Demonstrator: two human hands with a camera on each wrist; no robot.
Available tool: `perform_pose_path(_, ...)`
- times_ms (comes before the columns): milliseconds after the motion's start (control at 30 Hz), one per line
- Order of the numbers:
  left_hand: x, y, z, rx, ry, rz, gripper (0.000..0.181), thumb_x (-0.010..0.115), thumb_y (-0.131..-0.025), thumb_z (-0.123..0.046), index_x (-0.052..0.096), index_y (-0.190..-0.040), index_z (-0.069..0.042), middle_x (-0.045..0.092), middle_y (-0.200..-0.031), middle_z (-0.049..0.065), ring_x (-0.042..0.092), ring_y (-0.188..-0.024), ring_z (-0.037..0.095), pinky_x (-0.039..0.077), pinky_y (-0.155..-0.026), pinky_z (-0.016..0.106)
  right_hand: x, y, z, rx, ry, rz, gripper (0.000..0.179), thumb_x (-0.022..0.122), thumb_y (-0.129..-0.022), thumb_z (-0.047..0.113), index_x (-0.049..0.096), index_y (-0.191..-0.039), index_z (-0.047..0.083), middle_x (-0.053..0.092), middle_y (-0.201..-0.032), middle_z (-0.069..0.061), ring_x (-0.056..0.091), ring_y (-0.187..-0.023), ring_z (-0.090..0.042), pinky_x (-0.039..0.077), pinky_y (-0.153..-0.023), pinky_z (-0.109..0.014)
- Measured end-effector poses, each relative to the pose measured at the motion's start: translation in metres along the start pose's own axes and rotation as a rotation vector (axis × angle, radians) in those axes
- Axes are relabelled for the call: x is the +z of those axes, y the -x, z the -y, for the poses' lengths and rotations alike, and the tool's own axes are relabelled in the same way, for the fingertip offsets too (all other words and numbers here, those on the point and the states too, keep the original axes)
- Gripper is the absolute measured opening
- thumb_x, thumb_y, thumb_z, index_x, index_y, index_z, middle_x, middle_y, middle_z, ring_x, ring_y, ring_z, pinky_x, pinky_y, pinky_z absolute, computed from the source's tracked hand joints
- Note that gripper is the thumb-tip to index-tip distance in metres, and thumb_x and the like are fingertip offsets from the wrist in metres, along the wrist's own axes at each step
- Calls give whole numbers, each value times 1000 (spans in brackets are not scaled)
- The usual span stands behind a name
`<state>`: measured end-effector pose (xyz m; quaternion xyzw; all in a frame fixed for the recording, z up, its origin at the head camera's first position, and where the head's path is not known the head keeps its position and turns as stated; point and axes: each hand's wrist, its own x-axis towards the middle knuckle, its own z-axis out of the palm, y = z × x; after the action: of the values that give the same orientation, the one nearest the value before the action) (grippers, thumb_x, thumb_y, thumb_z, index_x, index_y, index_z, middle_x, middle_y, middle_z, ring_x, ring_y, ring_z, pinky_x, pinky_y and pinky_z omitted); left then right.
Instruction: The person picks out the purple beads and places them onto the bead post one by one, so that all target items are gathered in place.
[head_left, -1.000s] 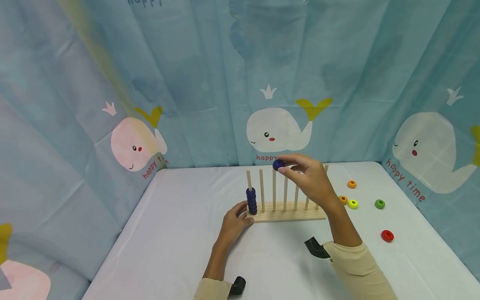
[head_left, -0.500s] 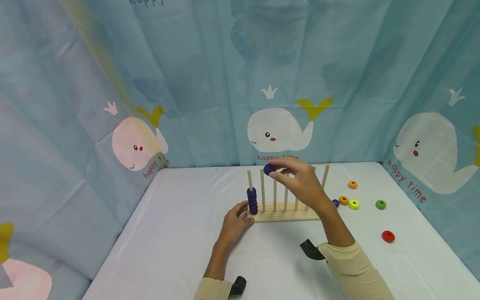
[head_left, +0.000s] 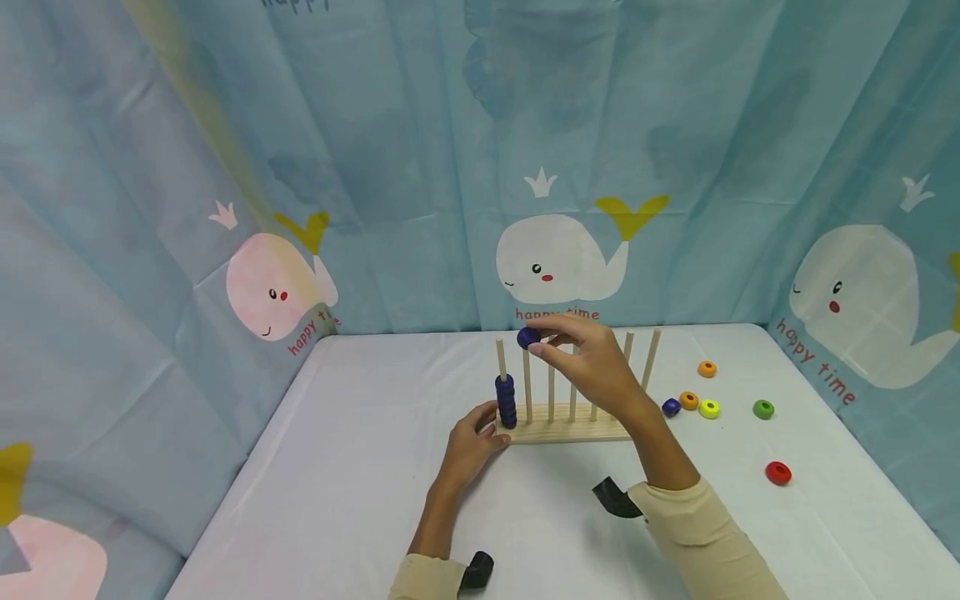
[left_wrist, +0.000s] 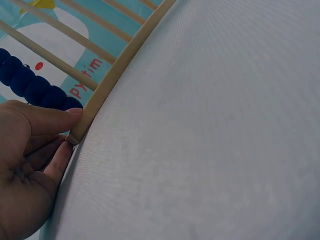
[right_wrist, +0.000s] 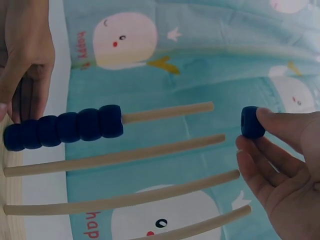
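Note:
A wooden peg stand with a row of upright pegs stands on the table. Several dark blue beads are stacked on its leftmost peg. My left hand grips the stand's left end; in the left wrist view the thumb lies on top of the base and fingers lie under its edge. Between thumb and fingertips my right hand pinches another blue bead, near the top of the second peg. In the right wrist view that bead hangs apart from the peg tips. The right hand hides parts of the pegs farther right.
Right of the stand lie loose beads: a blue bead, two orange beads, one nearer, a yellow bead, a green bead and a red bead. A whale-print curtain hangs behind the white table.
My right hand has moved left with the blue bead, from near the third peg to near the second. A loose blue bead has come into sight behind the forearm. The left hand stays put.

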<state>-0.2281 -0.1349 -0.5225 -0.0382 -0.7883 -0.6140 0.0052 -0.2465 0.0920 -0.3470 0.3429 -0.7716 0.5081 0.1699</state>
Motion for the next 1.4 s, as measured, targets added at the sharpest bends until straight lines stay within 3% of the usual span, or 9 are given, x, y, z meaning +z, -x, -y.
perform_pose_path(200,-1,0,0,0,3,3,66,79,-89,-1,55,-151,-3,57,-153,21,53,-145,37,52,-116,30,5,-4,3,-3,43,-1,33,76,-99,13,74,-132,13,74,-127,-1,72,-107,-16,65,-82,-23)
perform_pose_path(367,-1,-1,0,-7,5,4,67,79,-89,-2,55,-152,-4,57,-154,20,53,-145,36,51,-117,30,11,-7,4,-6,57,-5,33,77,-99,13,75,-131,11,74,-128,-3,71,-110,-19,63,-92,-26)
perform_pose_path(600,-1,0,0,-24,7,-2,65,79,-89,-2,57,-151,-7,58,-153,17,53,-146,35,51,-118,31,19,-10,2,12,103,6,32,77,-98,13,75,-130,7,74,-130,-5,69,-120,-22,63,-101,-44)
perform_pose_path(733,0,0,1,-16,0,-5,64,78,-90,-2,58,-150,-7,58,-153,18,53,-146,36,51,-119,34,21,-11,2,27,108,13,32,77,-98,11,75,-130,6,74,-131,-7,68,-125,-25,62,-105,-48)
perform_pose_path(1100,-1,0,-2,-6,-2,-7,63,78,-90,-4,58,-150,-7,58,-153,17,53,-146,35,50,-119,35,25,-17,2,19,140,50,31,77,-98,12,75,-129,6,74,-130,-10,67,-126,-28,62,-103,-50)
perform_pose_path(1400,0,0,0,-8,7,-2,65,78,-90,-3,56,-151,-5,57,-154,19,53,-145,36,50,-119,33,28,-21,2,32,147,65,31,77,-99,13,75,-129,6,75,-127,-9,71,-112,-27,64,-95,-44)
